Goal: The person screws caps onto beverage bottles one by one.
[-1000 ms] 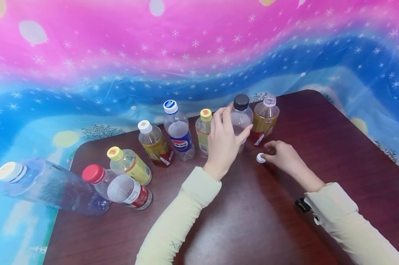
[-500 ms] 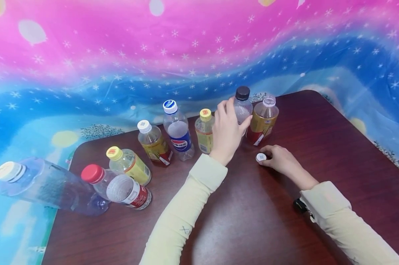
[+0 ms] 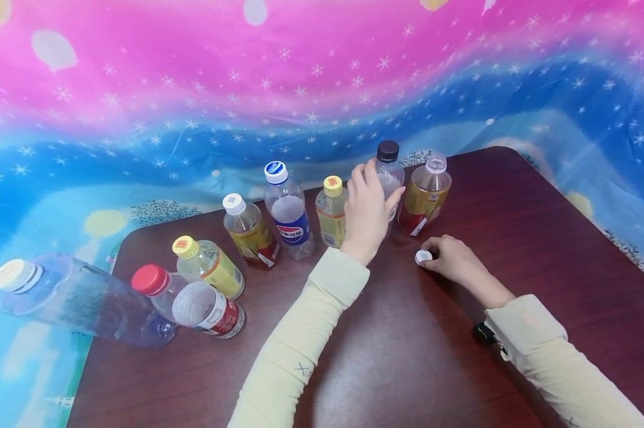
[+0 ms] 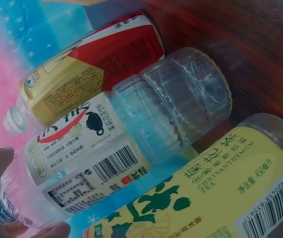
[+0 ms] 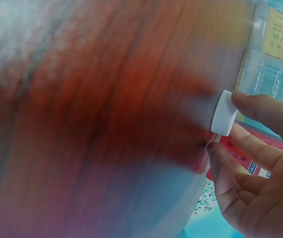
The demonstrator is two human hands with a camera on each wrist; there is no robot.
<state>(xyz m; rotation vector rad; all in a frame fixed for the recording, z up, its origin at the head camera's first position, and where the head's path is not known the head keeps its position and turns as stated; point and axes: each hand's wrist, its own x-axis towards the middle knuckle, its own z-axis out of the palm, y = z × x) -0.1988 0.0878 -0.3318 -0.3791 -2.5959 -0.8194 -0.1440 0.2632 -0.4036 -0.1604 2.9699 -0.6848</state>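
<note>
My left hand (image 3: 367, 217) grips a clear plastic bottle (image 3: 390, 178) with a dark cap near its top. In the left wrist view that bottle (image 4: 171, 99) shows a white label with a teapot on it, and fingers curl round the neck end. Beside it stands an uncapped bottle (image 3: 422, 199) with a gold and red label. My right hand (image 3: 452, 258) pinches a small white bottle cap (image 3: 423, 257) low over the table, in front of that bottle. Thumb and finger hold the cap (image 5: 224, 113) by its side in the right wrist view.
Left of my hands runs a row of capped bottles: chrysanthemum tea (image 3: 331, 220), Pepsi (image 3: 291, 229), a gold and red one (image 3: 251, 238), another yellow-labelled one (image 3: 220, 273) and a red-capped one (image 3: 220, 315). A large bluish bottle (image 3: 97, 303) stands at the left edge of the brown table (image 3: 386, 356).
My left hand and the dark-capped bottle have moved up and back, then slightly left. My right hand has shifted a little, and the white cap's top now faces the head camera more.
</note>
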